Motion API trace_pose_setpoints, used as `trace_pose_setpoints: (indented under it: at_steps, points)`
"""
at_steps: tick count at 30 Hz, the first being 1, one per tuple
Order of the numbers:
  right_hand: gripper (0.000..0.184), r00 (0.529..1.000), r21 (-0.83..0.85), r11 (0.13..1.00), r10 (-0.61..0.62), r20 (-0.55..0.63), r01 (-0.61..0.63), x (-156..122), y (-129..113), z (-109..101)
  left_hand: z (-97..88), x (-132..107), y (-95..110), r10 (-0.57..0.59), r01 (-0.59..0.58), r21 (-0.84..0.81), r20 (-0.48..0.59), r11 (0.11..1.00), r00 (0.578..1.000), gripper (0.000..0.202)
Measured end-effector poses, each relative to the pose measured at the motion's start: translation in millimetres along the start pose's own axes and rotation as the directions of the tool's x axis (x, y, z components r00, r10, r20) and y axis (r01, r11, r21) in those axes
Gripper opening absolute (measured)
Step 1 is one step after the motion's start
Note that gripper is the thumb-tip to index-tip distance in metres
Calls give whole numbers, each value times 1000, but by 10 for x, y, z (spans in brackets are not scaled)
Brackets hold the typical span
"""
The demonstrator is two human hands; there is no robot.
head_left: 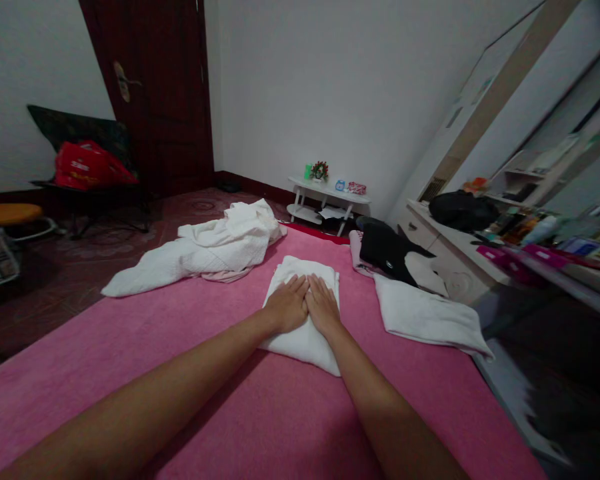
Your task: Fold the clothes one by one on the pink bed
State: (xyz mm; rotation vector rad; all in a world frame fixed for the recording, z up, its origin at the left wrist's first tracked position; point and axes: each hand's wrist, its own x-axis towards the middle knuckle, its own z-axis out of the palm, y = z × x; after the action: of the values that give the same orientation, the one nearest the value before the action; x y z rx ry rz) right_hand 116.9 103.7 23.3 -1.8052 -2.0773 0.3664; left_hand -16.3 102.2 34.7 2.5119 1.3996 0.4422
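1. Nearest me, a pink bedcover (220, 413) spreads beneath both forearms.
2. The left hand (289, 305) lies palm down, fingers stretched out, pressing on a folded white cloth (303, 347) rather than gripping it.
3. The right hand (324, 303) lies against it, just as flat and clasping nothing; the folded white cloth is directly under the two, on the bedcover.
4. Off to the right hand's side I see a flat white cloth (425, 310), and beyond that a black garment (387, 253).
5. Out past the left hand, a crumpled white cloth (230, 237) sprawls near the bed's edge.
6. Straight ahead of the hands, well apart, stands a low white table (330, 190) bearing a small potted plant (319, 171).
7. Far off on the left hand's side are a red bag (90, 165) and a dark door (155, 87).
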Motion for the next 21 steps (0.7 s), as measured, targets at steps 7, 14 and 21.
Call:
trace_pose_setpoints:
  at_steps: [7,14,21]
  points:
    - [52,996,-138,987,77,-32,-81,352,116,-30,84,410,-236,-61,61,21,-22,998,998,54]
    - [52,955,-134,961,213,-208,-243,453,169,-51,75,471,-441,-271,284,23,-233,959,934,45]
    - [62,836,-30,910,365,-409,-412,343,150,-102,-32,284,-420,-414,438,-23,-374,899,830,52]
